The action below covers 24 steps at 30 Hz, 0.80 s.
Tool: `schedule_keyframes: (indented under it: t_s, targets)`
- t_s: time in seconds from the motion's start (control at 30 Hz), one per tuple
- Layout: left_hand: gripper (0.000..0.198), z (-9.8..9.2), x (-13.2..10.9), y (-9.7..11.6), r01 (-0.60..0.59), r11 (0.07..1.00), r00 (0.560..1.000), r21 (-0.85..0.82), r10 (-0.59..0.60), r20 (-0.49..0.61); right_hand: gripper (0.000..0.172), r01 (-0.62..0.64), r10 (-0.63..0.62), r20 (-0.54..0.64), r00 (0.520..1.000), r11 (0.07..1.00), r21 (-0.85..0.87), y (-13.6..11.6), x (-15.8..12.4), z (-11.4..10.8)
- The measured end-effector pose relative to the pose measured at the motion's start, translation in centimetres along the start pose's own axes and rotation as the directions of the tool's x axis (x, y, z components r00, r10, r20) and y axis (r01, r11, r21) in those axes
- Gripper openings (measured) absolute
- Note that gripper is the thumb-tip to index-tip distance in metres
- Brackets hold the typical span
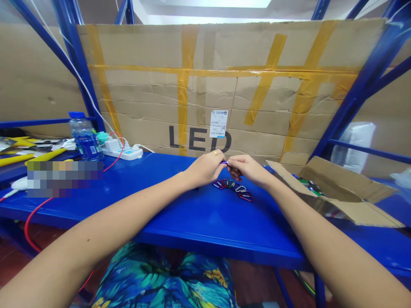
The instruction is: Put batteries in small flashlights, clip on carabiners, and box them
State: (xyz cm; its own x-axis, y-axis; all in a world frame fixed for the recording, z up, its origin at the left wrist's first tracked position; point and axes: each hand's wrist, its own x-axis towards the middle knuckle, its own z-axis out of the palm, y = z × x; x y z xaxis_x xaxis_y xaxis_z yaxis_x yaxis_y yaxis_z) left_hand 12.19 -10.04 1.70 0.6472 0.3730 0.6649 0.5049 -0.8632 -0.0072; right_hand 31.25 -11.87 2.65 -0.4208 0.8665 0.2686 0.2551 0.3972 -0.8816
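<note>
My left hand (206, 167) and my right hand (245, 167) meet above the blue table, both closed. Pinched between their fingertips is a small purple carabiner (224, 162), mostly covered by the fingers. Below and beside my right hand, a curved row of several carabiners lies on the tabletop. Among them are a red carabiner (245, 196) at the near right end, a silver-and-dark one (240, 188) and a green one (231, 184).
At right stands an open cardboard box (345, 207) with colourful small items inside. A bottle of blue liquid (84, 139), a white power strip (126, 152) and yellow-handled tools (48, 156) are at left. A large cardboard sheet (144, 98) closes off the back; a red cable (29, 226) hangs over the front edge.
</note>
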Motion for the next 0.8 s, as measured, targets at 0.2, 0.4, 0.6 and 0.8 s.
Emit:
schedule_keyframes:
  t_s: [0.2, 0.4, 0.6, 0.8]
  targets:
    - [0.007, -0.3, 0.0, 0.0, -0.019, 0.999, 1.0, -0.047, 0.018, -0.024, 0.026, -0.022, 0.017, 0.048, 0.999, 0.995, 0.097, 0.0, -0.1, -0.2]
    - [0.006, -0.2, -0.3, -0.1, -0.034, 0.999, 0.999, -0.002, 0.034, -0.033, 0.03, -0.083, 0.069, 0.062, 0.996, 0.967, 0.243, -0.4, -0.2, 0.2]
    - [0.013, -0.7, -0.1, 0.7, -0.076, 0.997, 0.995, -0.021, 0.075, -0.069, 0.028, -0.074, 0.076, 0.004, 0.997, 0.967, 0.243, -1.0, -0.2, 0.5]
    - [0.02, -0.1, 0.3, 0.5, 0.014, 0.997, 0.988, -0.072, -0.024, -0.151, 0.028, -0.051, 0.057, -0.049, 0.997, 0.993, 0.11, -1.1, -0.2, 0.4]
